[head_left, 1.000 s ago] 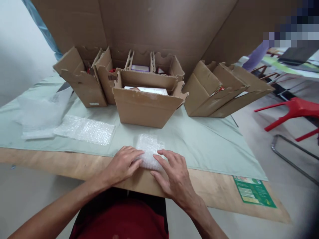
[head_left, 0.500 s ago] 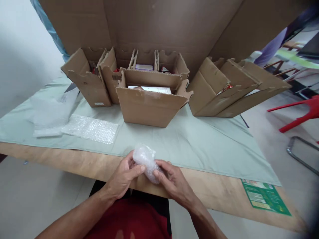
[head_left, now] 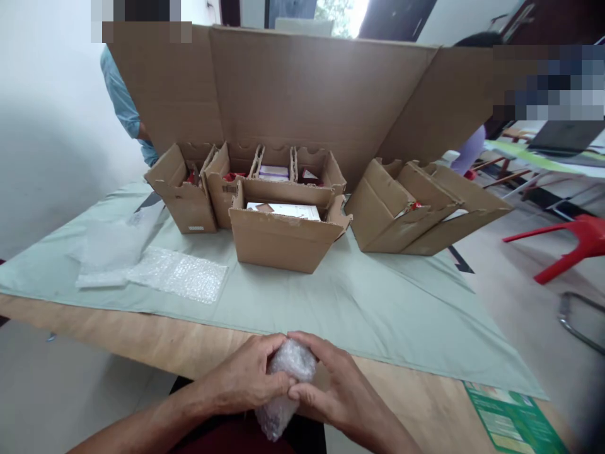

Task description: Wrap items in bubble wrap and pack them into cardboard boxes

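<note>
A bundle of clear bubble wrap [head_left: 293,359] is between my hands at the table's front edge; what lies inside it, if anything, I cannot make out. My left hand [head_left: 258,372] grips it from the left, thumb across its front. From the right, my right hand [head_left: 326,375] closes round it, fingers over the top and thumb close to the left thumb. The bundle's lower end hangs below my thumbs. Flat on the cloth to the left lie a bubble wrap sheet [head_left: 182,274] and several thin translucent pouches [head_left: 106,249].
An open cardboard box [head_left: 276,243] with white packs stands mid-table, more cardboard bins [head_left: 191,211] behind it. Tilted cardboard holders [head_left: 392,221] stand at right, before a tall cardboard screen [head_left: 307,94]. A green printed sheet [head_left: 513,419] lies front right. Behind the screen shows a person's sleeve [head_left: 120,88].
My hands have drawn the bubble wrap bundle closer to my body and turned it more upright, with both thumbs now together. The view has tilted up, showing the room behind the screen.
</note>
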The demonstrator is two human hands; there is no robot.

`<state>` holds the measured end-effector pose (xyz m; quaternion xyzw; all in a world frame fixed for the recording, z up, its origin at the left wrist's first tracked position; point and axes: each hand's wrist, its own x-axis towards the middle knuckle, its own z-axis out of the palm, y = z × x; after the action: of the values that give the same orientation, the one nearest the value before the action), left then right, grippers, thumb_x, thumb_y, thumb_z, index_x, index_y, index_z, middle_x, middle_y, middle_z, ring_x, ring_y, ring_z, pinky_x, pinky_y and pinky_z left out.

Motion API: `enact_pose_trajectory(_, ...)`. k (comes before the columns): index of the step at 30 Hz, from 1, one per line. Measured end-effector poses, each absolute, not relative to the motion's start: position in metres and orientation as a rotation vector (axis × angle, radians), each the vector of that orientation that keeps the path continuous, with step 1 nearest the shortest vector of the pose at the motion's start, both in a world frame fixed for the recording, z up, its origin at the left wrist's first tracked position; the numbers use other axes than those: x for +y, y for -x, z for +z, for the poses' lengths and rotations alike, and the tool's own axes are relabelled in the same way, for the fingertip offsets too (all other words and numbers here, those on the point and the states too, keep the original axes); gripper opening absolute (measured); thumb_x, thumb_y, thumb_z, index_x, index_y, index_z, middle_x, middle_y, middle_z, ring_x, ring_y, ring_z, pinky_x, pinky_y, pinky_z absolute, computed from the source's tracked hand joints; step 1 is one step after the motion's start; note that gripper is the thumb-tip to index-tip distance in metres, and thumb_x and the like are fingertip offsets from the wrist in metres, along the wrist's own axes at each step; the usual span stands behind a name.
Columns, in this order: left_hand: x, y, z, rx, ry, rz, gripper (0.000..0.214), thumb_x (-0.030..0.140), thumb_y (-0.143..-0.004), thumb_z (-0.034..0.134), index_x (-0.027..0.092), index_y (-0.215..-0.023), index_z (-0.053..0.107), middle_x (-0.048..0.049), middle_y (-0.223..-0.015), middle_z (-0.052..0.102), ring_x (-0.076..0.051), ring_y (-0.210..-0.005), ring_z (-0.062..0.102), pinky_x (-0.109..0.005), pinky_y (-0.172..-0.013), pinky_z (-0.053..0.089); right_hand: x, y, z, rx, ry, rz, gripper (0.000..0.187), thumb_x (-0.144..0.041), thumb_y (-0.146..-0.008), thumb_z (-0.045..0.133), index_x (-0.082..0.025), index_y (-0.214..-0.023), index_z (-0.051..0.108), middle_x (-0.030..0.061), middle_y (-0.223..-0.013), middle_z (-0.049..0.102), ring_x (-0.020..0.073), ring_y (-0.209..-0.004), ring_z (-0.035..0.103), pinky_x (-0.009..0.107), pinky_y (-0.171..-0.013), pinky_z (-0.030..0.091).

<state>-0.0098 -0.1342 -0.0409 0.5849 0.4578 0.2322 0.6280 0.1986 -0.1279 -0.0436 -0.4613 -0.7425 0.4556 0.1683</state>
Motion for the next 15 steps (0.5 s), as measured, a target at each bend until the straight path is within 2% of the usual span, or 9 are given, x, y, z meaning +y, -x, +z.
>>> enact_pose_trajectory(2,-0.127,0.014,-0.038,0.889,-1.306,0.517,0.029,0.027,-0.078,0.064,0.015,-0.104,0.067,-0.0029,-0.095,0.069,-0.018,-0.086,0.061,-0.027,-0.074,0.048,-0.126,-0.198,-0.040,-2.125,1.278,1.231,0.053,-0.040,-0.082,0.076,-0.024,-0.131,0.066,0.0102,-0.127,0.072,0.0306,-0.113,0.068,0.047,-0.099,0.054)
enact_pose_trajectory(4,-0.119,0.022,-0.028,0.791,-1.265,0.481,0.048,0.033,-0.078,0.067,0.016,-0.123,0.063,-0.0089,-0.112,0.071,-0.023,-0.100,0.066,-0.033,-0.085,0.052,-0.122,-0.203,-0.034,-2.093,1.260,1.148,0.043,-0.034,-0.084,0.072,-0.024,-0.126,0.068,0.0084,-0.121,0.075,0.0271,-0.107,0.071,0.040,-0.094,0.057)
enact_pose_trajectory(6,-0.108,0.033,-0.006,0.895,-1.341,0.471,0.064,0.036,-0.078,0.069,0.019,-0.138,0.055,-0.0128,-0.124,0.070,-0.027,-0.113,0.066,-0.040,-0.093,0.054,-0.116,-0.214,-0.025,-2.046,1.286,1.021,0.037,-0.031,-0.084,0.072,-0.024,-0.119,0.070,0.0067,-0.113,0.077,0.0245,-0.099,0.073,0.035,-0.088,0.060)
enact_pose_trajectory(7,-0.101,0.039,0.008,1.010,-1.430,0.498,0.064,0.035,-0.080,0.069,0.021,-0.141,0.054,-0.0128,-0.125,0.071,-0.027,-0.114,0.066,-0.041,-0.093,0.054,-0.112,-0.221,-0.019,-2.023,1.301,0.948,0.034,-0.031,-0.083,0.073,-0.024,-0.116,0.071,0.0056,-0.108,0.078,0.0234,-0.094,0.074,0.033,-0.083,0.061)
enact_pose_trajectory(8,-0.092,0.045,0.025,1.125,-1.543,0.563,0.057,0.036,-0.083,0.067,0.023,-0.138,0.057,-0.0118,-0.122,0.073,-0.027,-0.114,0.067,-0.041,-0.093,0.055,-0.109,-0.228,-0.013,-1.992,1.309,0.873,0.031,-0.032,-0.082,0.074,-0.025,-0.112,0.072,0.0043,-0.103,0.078,0.0222,-0.089,0.075,0.031,-0.078,0.062)
enact_pose_trajectory(11,-0.053,0.054,0.080,1.218,-1.867,0.904,0.030,0.036,-0.091,0.061,0.021,-0.114,0.072,-0.0079,-0.110,0.077,-0.023,-0.104,0.070,-0.035,-0.090,0.056,-0.096,-0.247,0.012,-1.820,1.273,0.658,0.030,-0.037,-0.080,0.079,-0.028,-0.108,0.073,0.0006,-0.096,0.078,0.0183,-0.076,0.073,0.026,-0.065,0.061)
enact_pose_trajectory(13,-0.015,0.049,0.109,1.208,-2.082,0.971,0.025,0.031,-0.092,0.057,0.019,-0.105,0.075,-0.0060,-0.103,0.078,-0.019,-0.093,0.070,-0.031,-0.084,0.055,-0.085,-0.254,0.031,-1.643,1.246,0.515,0.035,-0.039,-0.079,0.081,-0.031,-0.112,0.072,-0.0005,-0.097,0.077,0.0172,-0.073,0.072,0.027,-0.062,0.060)
enact_pose_trajectory(15,0.027,0.036,0.123,1.174,-2.271,0.798,0.027,0.025,-0.092,0.054,0.017,-0.105,0.077,-0.0044,-0.096,0.078,-0.017,-0.084,0.069,-0.029,-0.080,0.054,-0.069,-0.255,0.050,-1.471,1.214,0.353,0.041,-0.039,-0.079,0.083,-0.034,-0.118,0.071,-0.0005,-0.098,0.075,0.0174,-0.072,0.070,0.028,-0.058,0.058)
